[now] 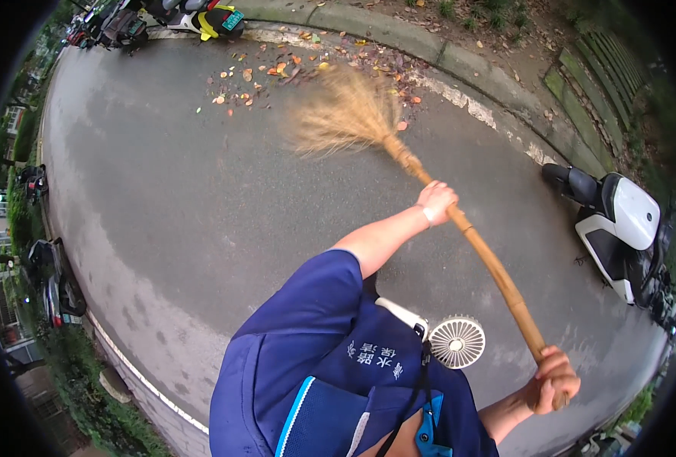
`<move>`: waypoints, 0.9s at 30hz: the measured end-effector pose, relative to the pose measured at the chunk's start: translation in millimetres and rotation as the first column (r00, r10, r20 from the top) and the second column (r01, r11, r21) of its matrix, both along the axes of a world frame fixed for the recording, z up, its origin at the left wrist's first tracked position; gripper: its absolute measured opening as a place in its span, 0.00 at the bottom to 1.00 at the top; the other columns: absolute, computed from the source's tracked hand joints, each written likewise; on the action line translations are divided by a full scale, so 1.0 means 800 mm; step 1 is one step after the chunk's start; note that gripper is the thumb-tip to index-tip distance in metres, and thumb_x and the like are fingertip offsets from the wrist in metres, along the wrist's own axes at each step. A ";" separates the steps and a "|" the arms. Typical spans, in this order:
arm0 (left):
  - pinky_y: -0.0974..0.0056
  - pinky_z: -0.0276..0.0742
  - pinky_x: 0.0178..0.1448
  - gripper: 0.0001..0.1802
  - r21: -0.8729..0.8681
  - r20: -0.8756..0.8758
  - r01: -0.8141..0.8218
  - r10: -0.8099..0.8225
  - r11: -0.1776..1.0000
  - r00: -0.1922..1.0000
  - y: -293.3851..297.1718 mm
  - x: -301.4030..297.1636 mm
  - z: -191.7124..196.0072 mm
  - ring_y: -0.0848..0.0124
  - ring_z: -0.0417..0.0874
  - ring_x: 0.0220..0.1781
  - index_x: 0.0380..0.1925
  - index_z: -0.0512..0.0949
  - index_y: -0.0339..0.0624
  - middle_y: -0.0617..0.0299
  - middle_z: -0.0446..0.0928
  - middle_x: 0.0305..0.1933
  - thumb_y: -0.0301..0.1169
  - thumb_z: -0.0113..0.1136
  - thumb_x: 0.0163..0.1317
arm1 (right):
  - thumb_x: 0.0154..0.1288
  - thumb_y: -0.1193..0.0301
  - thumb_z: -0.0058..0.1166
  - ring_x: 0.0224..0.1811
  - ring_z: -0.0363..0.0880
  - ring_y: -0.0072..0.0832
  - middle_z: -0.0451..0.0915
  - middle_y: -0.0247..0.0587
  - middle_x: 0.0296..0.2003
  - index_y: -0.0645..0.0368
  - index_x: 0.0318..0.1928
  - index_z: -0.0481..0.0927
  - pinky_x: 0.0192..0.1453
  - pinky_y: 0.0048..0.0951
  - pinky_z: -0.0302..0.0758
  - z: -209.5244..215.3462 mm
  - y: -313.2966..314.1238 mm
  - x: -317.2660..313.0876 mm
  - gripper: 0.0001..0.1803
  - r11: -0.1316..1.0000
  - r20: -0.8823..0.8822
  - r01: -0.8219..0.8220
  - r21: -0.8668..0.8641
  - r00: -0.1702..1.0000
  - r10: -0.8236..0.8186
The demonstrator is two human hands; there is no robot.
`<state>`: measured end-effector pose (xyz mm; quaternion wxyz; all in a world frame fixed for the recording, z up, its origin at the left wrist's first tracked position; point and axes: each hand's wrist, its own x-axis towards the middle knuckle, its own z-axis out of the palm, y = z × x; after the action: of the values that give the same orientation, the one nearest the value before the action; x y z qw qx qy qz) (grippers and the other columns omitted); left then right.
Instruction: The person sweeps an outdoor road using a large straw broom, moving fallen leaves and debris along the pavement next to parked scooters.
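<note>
A long bamboo broom (pixel 490 260) slants across the view, its handle running from the lower right up to a bushy straw head that is smeared by motion. My left hand (pixel 437 202) is closed around the handle a short way below the head. Farther down, my right hand (pixel 556 380) grips the handle near its butt end. Under and beyond the bristles, fallen leaves (pixel 278 70) in orange, yellow and dark red lie scattered on the wet grey road (pixel 201 175). A small white fan (pixel 457 342) hangs at my chest on a dark cord, over my blue top.
A stone kerb (pixel 376 27) curves along the far side, with bare soil and plants behind it. To the right stands a white scooter (pixel 631 217), below a slatted bench (pixel 593 91). Other scooters (pixel 204 17) are parked at the far left, and a dark vehicle (pixel 56 282) stands by the left edge.
</note>
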<state>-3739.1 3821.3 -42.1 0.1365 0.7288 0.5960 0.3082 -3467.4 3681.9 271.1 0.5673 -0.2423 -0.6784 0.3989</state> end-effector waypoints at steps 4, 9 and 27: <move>0.59 0.69 0.45 0.19 0.067 -0.006 0.080 -0.080 0.994 0.997 -0.045 0.007 0.108 0.63 0.77 0.36 0.15 0.77 0.50 0.62 0.76 0.23 0.52 0.61 0.49 | 0.53 0.72 0.56 0.19 0.58 0.21 0.57 0.26 0.14 0.49 0.21 0.61 0.33 0.27 0.60 0.057 -0.074 0.048 0.15 0.995 -0.224 0.087 0.044 0.972 -0.075; 0.58 0.71 0.42 0.11 0.072 -0.049 0.130 -0.127 0.989 0.991 -0.186 -0.090 0.145 0.64 0.77 0.36 0.18 0.75 0.49 0.63 0.75 0.23 0.41 0.63 0.47 | 0.50 0.73 0.61 0.16 0.56 0.17 0.56 0.24 0.12 0.47 0.20 0.59 0.26 0.19 0.58 0.055 -0.124 0.043 0.19 0.999 -0.418 0.020 -0.048 0.908 -0.038; 0.54 0.75 0.46 0.06 -0.403 -0.196 -0.157 0.083 0.901 0.977 -0.326 -0.705 -0.065 0.57 0.79 0.38 0.22 0.81 0.51 0.58 0.79 0.28 0.33 0.61 0.39 | 0.49 0.78 0.58 0.22 0.72 0.31 0.71 0.38 0.17 0.58 0.23 0.68 0.47 0.50 0.74 -0.077 -0.120 -0.614 0.09 0.839 -0.319 -0.219 -0.498 0.946 0.057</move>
<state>-4303.3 3560.5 -94.5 0.2170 0.6688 0.7013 0.1170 -3958.3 3586.1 209.4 0.5420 -0.2769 -0.4676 0.6410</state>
